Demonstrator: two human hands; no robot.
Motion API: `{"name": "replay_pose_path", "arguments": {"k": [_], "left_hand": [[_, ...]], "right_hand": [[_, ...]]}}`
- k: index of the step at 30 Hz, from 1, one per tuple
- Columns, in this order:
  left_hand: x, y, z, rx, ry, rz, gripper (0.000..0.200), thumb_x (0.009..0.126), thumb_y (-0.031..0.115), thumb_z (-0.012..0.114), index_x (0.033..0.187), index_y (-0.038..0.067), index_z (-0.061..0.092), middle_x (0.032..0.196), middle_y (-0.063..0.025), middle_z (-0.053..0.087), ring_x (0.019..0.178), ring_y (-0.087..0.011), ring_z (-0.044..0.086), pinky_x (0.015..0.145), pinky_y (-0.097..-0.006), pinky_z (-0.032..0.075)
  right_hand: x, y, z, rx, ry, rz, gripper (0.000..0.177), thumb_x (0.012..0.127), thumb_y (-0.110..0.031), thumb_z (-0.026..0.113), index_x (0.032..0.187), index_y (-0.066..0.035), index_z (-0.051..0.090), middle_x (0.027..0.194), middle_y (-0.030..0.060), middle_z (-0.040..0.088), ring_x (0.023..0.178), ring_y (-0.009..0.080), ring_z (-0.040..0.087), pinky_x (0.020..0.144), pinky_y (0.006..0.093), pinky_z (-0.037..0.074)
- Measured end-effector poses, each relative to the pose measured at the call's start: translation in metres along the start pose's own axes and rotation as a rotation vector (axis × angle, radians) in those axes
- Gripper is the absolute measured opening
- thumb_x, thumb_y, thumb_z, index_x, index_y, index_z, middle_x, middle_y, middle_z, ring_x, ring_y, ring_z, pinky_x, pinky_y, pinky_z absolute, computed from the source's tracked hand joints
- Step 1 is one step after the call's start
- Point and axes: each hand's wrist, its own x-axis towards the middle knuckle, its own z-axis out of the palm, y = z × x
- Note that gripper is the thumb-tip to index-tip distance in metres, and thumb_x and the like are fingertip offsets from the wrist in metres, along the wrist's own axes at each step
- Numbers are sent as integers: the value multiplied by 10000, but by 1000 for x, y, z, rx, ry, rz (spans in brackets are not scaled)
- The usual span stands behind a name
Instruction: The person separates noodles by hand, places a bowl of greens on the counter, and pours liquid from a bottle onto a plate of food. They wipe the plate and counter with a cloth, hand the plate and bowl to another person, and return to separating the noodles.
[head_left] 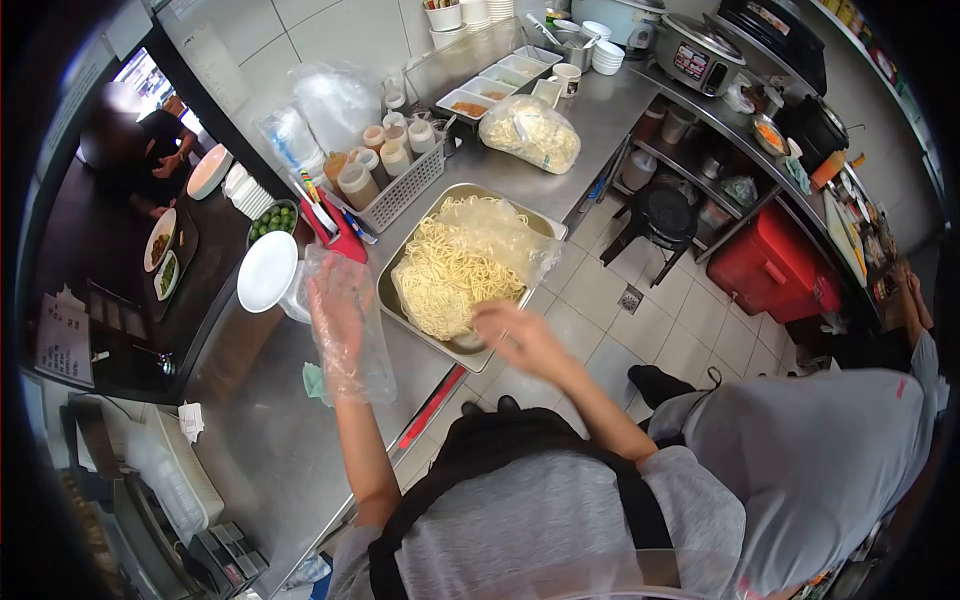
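Note:
My left hand point(338, 318) is inside a clear plastic bag point(372, 345), which covers it down to the wrist. Its fingers stretch upward beside a stack of white bowls point(268, 272). Over the near right edge of a metal tray point(387, 292) hovers my right hand point(518, 338), bare, slightly blurred, fingers loosely apart with nothing seen in them. Whether it touches the tray's contents cannot be made out. Pale yellow noodles point(440, 275) fill the tray, partly covered by a clear plastic sheet or bag point(500, 235).
Behind the tray are a basket of sauce bottles point(405, 190), a filled plastic bag point(530, 133) and a condiment tray point(500, 82). Green limes point(272, 222) sit left. A co-worker in grey point(820, 460) stands close on my right; another person point(150, 150) is beyond the counter.

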Motion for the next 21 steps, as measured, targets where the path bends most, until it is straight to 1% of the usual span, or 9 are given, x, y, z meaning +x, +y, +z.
{"name": "replay_pose_path", "arguments": {"k": [2, 4, 7, 10, 13, 16, 19, 21], "left_hand": [[-14, 7, -2, -48, -19, -27, 593, 914, 534, 379, 1342, 124, 379, 1319, -141, 413, 1246, -308, 383, 992, -472, 316], [-23, 11, -6, -101, -22, -68, 600, 918, 532, 368, 1348, 114, 369, 1333, -163, 394, 1246, -325, 383, 993, -476, 329], [-29, 11, -13, -149, -39, -76, 599, 922, 522, 362, 1357, 110, 357, 1353, -173, 372, 1265, -330, 363, 996, -485, 337], [-27, 10, -16, -209, -5, -92, 603, 922, 520, 361, 1359, 104, 354, 1362, -181, 364, 1271, -329, 358, 999, -486, 336], [-21, 9, -21, -234, -40, -104, 611, 921, 527, 352, 1358, 100, 353, 1378, -181, 350, 1279, -328, 351, 1004, -486, 328], [-18, 10, -21, -242, -36, -103, 623, 921, 535, 339, 1357, 90, 349, 1386, -179, 345, 1281, -327, 348, 1010, -487, 317], [-24, 14, -19, -248, -10, -112, 637, 923, 548, 313, 1351, 77, 348, 1382, -177, 353, 1277, -328, 355, 1015, -489, 305], [-30, 14, -20, -188, -4, -107, 644, 925, 558, 289, 1338, 69, 358, 1365, -171, 375, 1273, -325, 363, 1014, -484, 306]], "right_hand": [[-1, 13, -38, -210, 165, 56, 177, 816, -67, 594, 982, -17, 626, 1061, 156, 616, 925, 312, 610, 800, 349, 496], [-8, 37, -61, -328, 229, 193, 203, 816, -37, 585, 1013, 0, 613, 1008, 158, 636, 921, 329, 613, 811, 347, 495], [-10, 64, -71, -357, 255, 219, 232, 826, -20, 564, 1053, 10, 601, 1050, 166, 628, 958, 338, 608, 829, 351, 491], [6, 77, -62, -262, 171, 228, 259, 833, 5, 533, 1084, 14, 594, 1096, 178, 611, 1005, 335, 594, 855, 353, 481], [30, 94, -43, -252, 137, 128, 270, 824, 17, 519, 1083, 14, 597, 1106, 181, 607, 1038, 336, 580, 878, 362, 469], [58, 102, -30, -246, 69, 94, 277, 813, 22, 502, 1068, 5, 608, 1113, 185, 605, 1025, 340, 582, 877, 362, 465], [82, 121, -19, -394, 105, -111, 286, 851, -20, 493, 1106, -59, 616, 1056, 150, 632, 953, 320, 604, 818, 375, 462], [97, 126, -15, -430, 61, 28, 277, 828, -24, 508, 1087, -22, 607, 1064, 164, 615, 961, 337, 587, 826, 371, 464]]}}
